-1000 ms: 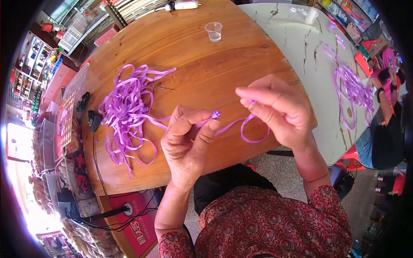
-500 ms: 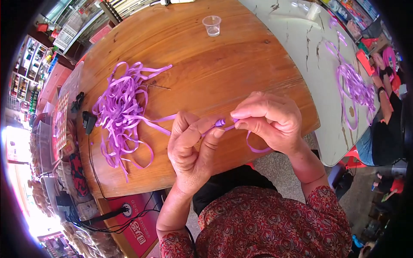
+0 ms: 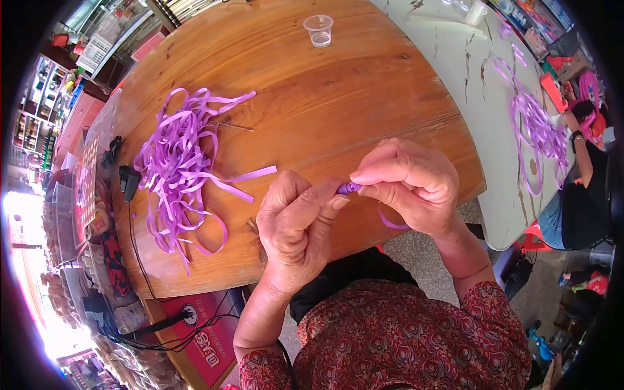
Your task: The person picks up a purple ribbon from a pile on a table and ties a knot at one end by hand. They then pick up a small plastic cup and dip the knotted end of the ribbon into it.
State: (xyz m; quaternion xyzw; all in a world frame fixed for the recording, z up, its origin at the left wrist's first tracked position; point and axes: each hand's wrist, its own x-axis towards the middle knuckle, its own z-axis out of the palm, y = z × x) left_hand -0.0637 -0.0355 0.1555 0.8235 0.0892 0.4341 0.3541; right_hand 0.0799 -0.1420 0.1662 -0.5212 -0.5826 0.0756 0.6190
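Observation:
Over the near part of the wooden table, my left hand (image 3: 294, 224) and my right hand (image 3: 413, 182) meet at a small rolled piece of purple ribbon (image 3: 348, 188). Both hands are closed in pinches on it, my left from one side and my right thumb and fingertips from the other. A loose ribbon tail (image 3: 392, 219) curves down beneath my right hand. To the left of my hands lies a tangled heap of purple ribbon (image 3: 179, 162), with cut ends stretching toward my left hand. A thin needle-like metal piece (image 3: 235, 126) rests beside the heap.
A clear plastic cup (image 3: 318, 31) stands at the far side of the wooden table (image 3: 351, 91). On the right, a white marbled table (image 3: 448, 58) bears another purple ribbon pile (image 3: 538, 133), near another person's arm (image 3: 580, 156). Black cables and a black adapter (image 3: 129, 182) lie along the left edge.
My left hand has shifted slightly right, closing the gap to my right hand at the rolled ribbon. The ribbon strand that ran from the heap to my left hand now lies loose, apart from it.

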